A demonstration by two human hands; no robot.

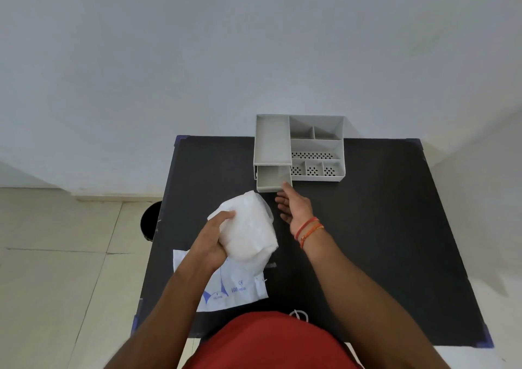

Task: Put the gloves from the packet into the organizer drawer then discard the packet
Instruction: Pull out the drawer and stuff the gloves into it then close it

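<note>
Bare indoor room fitted out as a single work station; home, office or lab not determinable. Evidence:
- plain pale grey painted wall [169,57]
- large beige floor tiles [56,269]
- matte black rectangular table [381,241], corners bound in blue tape [180,139]
- grey plastic compartmented desk organizer [316,142] at the table's far edge
- round black waste bin [149,221] on the floor beside the table
- flat white plastic packet [234,286] printed in blue with "CE" and "100"

Drawer [271,178]: pulled out, open-topped, rear under organizer [316,140] tray. Front right corner: right hand [295,207]. Front left: glove bundle [247,228]. Right of hand: open black table [381,227] surface.
</note>
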